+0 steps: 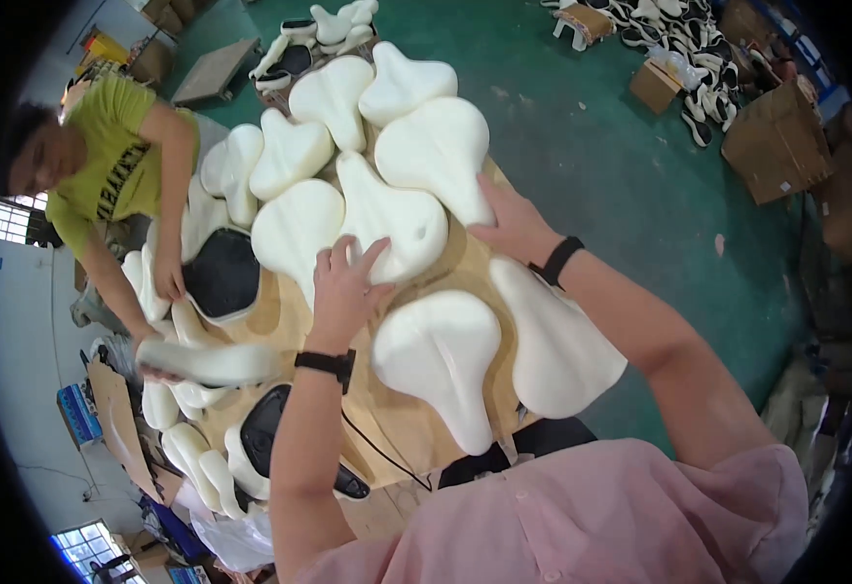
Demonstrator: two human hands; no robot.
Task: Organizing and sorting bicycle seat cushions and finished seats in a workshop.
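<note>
White foam bicycle saddles cover the wooden table in front of me. My left hand (343, 292) lies at the near edge of a saddle with a small dent (397, 209), its fingers spread and their tips touching the foam. My right hand (516, 222) grips the narrow nose of another white saddle (431, 146) at the table's right side. Between my forearms lies one more saddle (438, 350), nose toward me. A long saddle (557, 341) rests below my right wrist.
Across the left side, a person in a yellow-green shirt (119, 146) handles a blurred white saddle (212, 363). Black saddle bases (222, 273) lie among the foam there. A black cable (382, 453) crosses the near table edge. Cardboard boxes (777, 141) stand on the green floor at right.
</note>
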